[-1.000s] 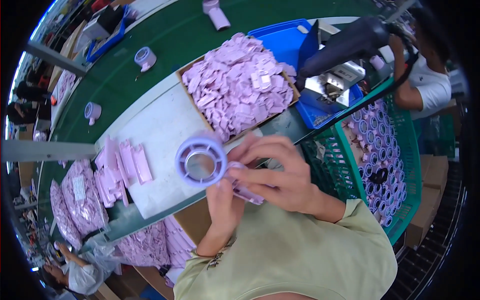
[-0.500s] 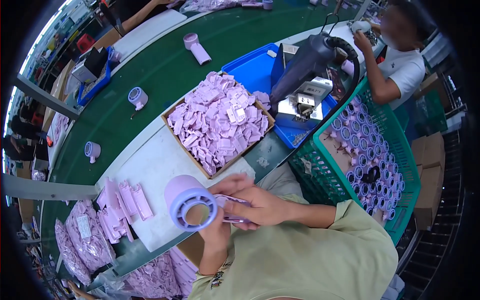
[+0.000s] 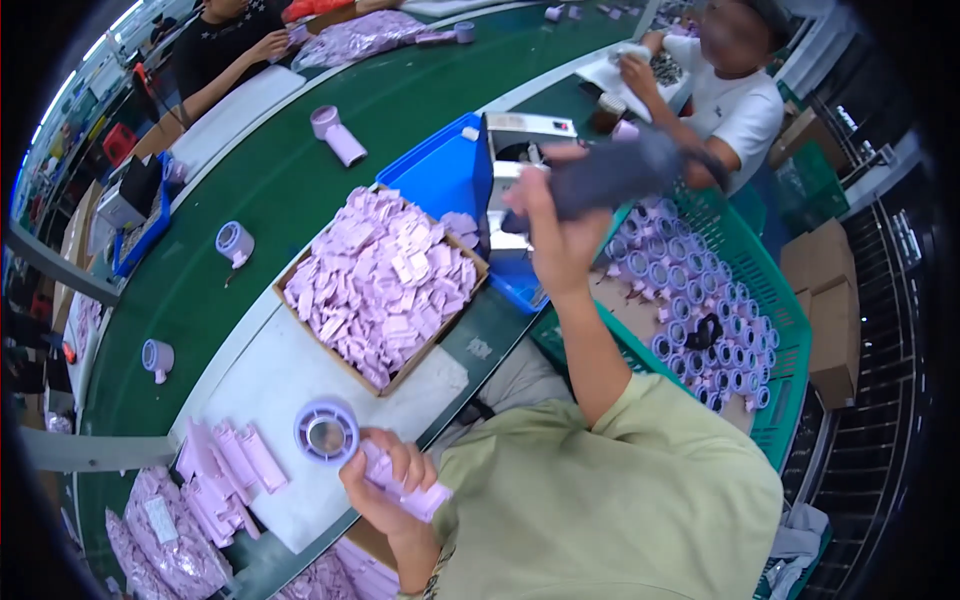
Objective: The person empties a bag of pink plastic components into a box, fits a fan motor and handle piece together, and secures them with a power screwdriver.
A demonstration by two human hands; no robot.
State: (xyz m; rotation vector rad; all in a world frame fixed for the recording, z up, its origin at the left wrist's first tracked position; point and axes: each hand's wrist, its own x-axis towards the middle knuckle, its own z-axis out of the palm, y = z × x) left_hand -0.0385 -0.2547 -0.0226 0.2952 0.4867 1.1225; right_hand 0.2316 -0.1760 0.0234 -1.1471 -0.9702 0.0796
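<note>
Now your left hand (image 3: 388, 512) grips a lilac hair-dryer housing (image 3: 350, 434), seemingly joined but not yet screwed, while your right hand (image 3: 566, 238) wraps the electric screwdriver (image 3: 622, 174).

Left hand (image 3: 392, 492) is holding pink housing (image 3: 340, 455), one; right hand (image 3: 568, 245), dark tool (image 3: 620, 172), one; counter (image 3: 505, 318) is bearing open box (image 3: 436, 336), one.

A green conveyor belt (image 3: 190, 290) runs along the far edge of the pale-topped workbench (image 3: 262, 385). Off the bench's left corner, two grey metal posts (image 3: 95, 450) reach in over the belt. Across the belt stands another white worktop (image 3: 240, 112), and past it a row of bright strip lights (image 3: 88, 52) glows. Well beyond the bench's right edge, brown cartons (image 3: 828, 340) sit beside dark slatted racking (image 3: 895, 340), under dimmer light.
</note>
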